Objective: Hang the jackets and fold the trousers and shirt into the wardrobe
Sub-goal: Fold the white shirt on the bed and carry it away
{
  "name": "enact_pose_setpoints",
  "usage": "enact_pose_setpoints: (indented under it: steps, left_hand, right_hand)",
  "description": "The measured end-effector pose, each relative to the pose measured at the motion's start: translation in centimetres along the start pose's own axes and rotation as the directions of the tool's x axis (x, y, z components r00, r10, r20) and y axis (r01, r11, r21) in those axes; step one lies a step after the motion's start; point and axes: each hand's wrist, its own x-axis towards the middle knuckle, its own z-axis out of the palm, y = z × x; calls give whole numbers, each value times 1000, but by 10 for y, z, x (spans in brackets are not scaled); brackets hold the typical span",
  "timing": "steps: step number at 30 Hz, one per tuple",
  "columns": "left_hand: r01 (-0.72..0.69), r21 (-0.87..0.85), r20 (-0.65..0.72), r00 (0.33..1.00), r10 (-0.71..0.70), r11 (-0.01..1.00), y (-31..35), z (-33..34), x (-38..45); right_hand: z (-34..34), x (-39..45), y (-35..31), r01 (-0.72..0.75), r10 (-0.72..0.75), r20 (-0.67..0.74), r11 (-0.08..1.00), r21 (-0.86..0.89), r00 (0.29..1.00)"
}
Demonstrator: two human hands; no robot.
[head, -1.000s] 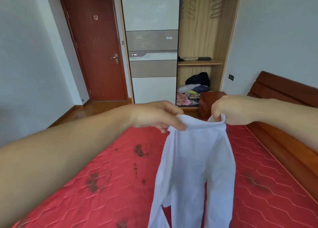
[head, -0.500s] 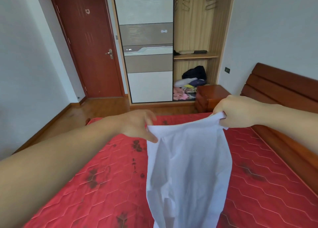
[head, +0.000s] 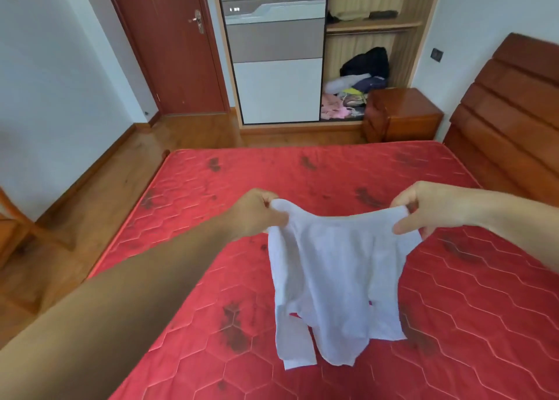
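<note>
Hidden, cropped and unreadable parts

The shirt covers a patch of the mattress, whose near edge runs off the bottom of the frame. Both forearms are cut by the frame edges. Fingertips of the left hand and right hand are tucked behind the shirt's top hem. The wardrobe loses its top to the upper edge; the clothes pile inside is too jumbled to sort, partly hidden by the nightstand. The headboard is cropped at right.
</note>
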Motion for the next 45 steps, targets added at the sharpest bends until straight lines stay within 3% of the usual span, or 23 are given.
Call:
enact_pose_setpoints:
  steps: [3, 6, 7, 9, 11, 13, 16, 19, 21, 23, 26, 30, 33, 35, 39, 45]
  left_hand:
    - [-5, 360, 68, 997, -21, 933, -37, 18, 9]
    - [-8, 675, 191, 968, -164, 738, -58, 39, 25]
    - [-20, 747, 177, 970, -169, 665, -53, 42, 33]
    - [33, 842, 15, 996, -84, 538, -28, 33, 57]
    - [139, 851, -208, 975, 82, 507, 10, 1, 83]
    - [177, 830, -365, 889, 276, 529, 58, -45, 98]
    - [160, 835, -462, 722, 514, 526, 127, -104, 99]
    - [152, 875, -451, 597, 663, 459, 178, -139, 85]
    - [159, 895, -432, 535, 726, 416, 190, -150, 77]
    - [131, 918, -387, 504, 772, 374, 183, -151, 69]
    - [-26, 938, -281, 522, 805, 345, 144, -136, 64]
    - [-274, 898, -49, 716, 696, 345, 48, -75, 57]
    - [-270, 895, 106, 902, 418, 355, -48, -6, 48]
    - [-252, 892, 188, 962, 200, 375, -117, 44, 39]
    - [-260, 877, 314, 947, -72, 404, -232, 136, 9]
    - [-196, 842, 405, 845, -349, 503, -355, 239, -44]
  right_hand:
    - [29, 25, 24, -103, 103, 61, 995, 6, 993]
    - [47, 55, 29, -187, 233, 177, 952, -242, 956]
    - [46, 67, 25, -151, 212, 124, 913, -380, 969]
    - [26, 88, 5, -167, 94, -153, 794, -585, 984]
    - [-14, 98, -21, -271, -94, -488, 734, -623, 868]
    - [-66, 97, -53, -276, -264, -661, 755, -595, 702]
    - [-136, 71, -106, -191, -398, -794, 828, -526, 460]
    - [-173, 43, -143, -103, -494, -830, 840, -532, 259]
    - [-179, 35, -152, -78, -518, -836, 840, -537, 181]
    - [-171, 32, -147, -38, -543, -826, 832, -554, 149]
    - [-130, 40, -118, 33, -576, -780, 809, -587, 244]
    - [-26, 59, -47, 19, -541, -659, 780, -626, 523]
    - [68, 81, 10, -38, -390, -503, 761, -647, 771]
    - [134, 100, 49, -99, -191, -358, 751, -653, 914]
    - [261, 126, 120, -85, -31, -166, 756, -649, 986]
    - [417, 138, 197, -43, 127, 83, 761, -647, 988]
